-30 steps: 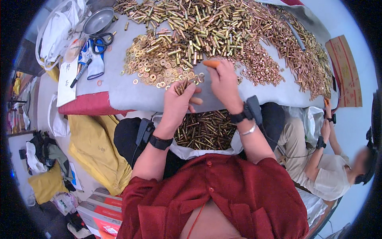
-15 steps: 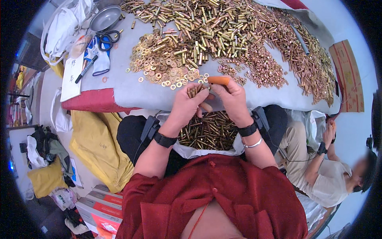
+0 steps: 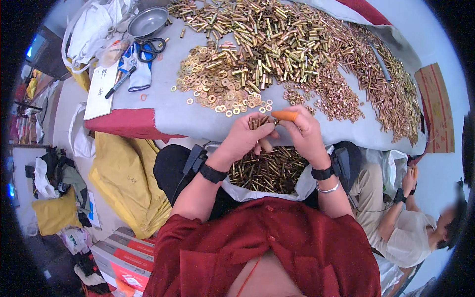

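My left hand [image 3: 243, 136] is closed around a small bunch of brass-coloured metal bolts [image 3: 257, 122]. Against its fingertips my right hand [image 3: 306, 133] pinches something small, its exact kind hidden by the fingers. An orange finger cover [image 3: 284, 115] sits on a right-hand finger. Both hands are over the table's near edge, above a white bag [image 3: 242, 193] in my lap that holds many similar bolts [image 3: 267, 173]. Just beyond the hands lie a heap of flat brass washers [image 3: 208, 89] and a heap of small nuts [image 3: 341, 99].
Metal sleeves [image 3: 277, 44] cover the far table; thin bolts [image 3: 396, 94] are heaped at right. At left lie a grey bowl [image 3: 148, 22], scissors [image 3: 151, 49], a glove [image 3: 143, 76], a marker [image 3: 120, 82] and paper [image 3: 100, 94]. Another person [image 3: 410, 227] sits at right.
The whole view has shifted slightly, so the table and hands appear a little lower and further right. Both hands stay together at the bolts, with little visible change in grip.
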Demonstrator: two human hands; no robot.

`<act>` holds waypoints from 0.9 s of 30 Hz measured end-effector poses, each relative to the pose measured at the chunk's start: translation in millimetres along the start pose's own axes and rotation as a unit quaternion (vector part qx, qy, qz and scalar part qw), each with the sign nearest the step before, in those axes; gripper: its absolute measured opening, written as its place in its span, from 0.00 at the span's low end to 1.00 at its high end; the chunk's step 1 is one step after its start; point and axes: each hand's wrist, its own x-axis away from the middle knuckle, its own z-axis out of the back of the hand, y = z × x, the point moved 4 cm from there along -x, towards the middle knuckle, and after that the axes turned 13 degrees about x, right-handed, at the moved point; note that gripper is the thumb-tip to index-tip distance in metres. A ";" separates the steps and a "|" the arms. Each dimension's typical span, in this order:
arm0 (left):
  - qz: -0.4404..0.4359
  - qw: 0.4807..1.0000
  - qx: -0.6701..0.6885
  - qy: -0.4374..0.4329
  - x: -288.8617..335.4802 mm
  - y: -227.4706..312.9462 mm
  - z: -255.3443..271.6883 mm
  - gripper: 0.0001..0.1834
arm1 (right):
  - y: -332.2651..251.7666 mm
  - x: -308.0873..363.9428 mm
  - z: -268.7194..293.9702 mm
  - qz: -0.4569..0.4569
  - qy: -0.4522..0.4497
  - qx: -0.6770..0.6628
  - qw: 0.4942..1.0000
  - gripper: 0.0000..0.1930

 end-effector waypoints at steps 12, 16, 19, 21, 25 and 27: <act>-0.083 0.986 -0.100 0.102 -2.3 -0.3 -5.5 0.11 | 6.1 -6.1 -8.6 -0.098 0.023 0.185 0.978 0.11; -0.080 0.993 0.018 0.081 -3.3 2.0 1.5 0.13 | 18.2 -2.7 -23.1 -0.169 0.033 -0.131 0.976 0.22; -0.092 0.991 0.062 0.070 -0.3 5.1 2.7 0.12 | 29.7 11.4 -34.5 -0.274 -0.002 -0.463 0.843 0.34; -0.094 0.990 0.075 0.070 -0.4 5.3 2.5 0.11 | 61.4 25.8 -25.3 -0.218 0.005 -0.477 0.851 0.34; -0.100 0.990 0.067 0.068 -1.5 3.6 6.8 0.11 | 15.4 8.4 -32.5 -0.204 0.107 -0.348 0.909 0.34; -0.100 0.989 0.084 0.064 -1.6 1.8 7.1 0.12 | 15.2 10.6 -42.7 -0.235 -0.006 -0.461 0.855 0.33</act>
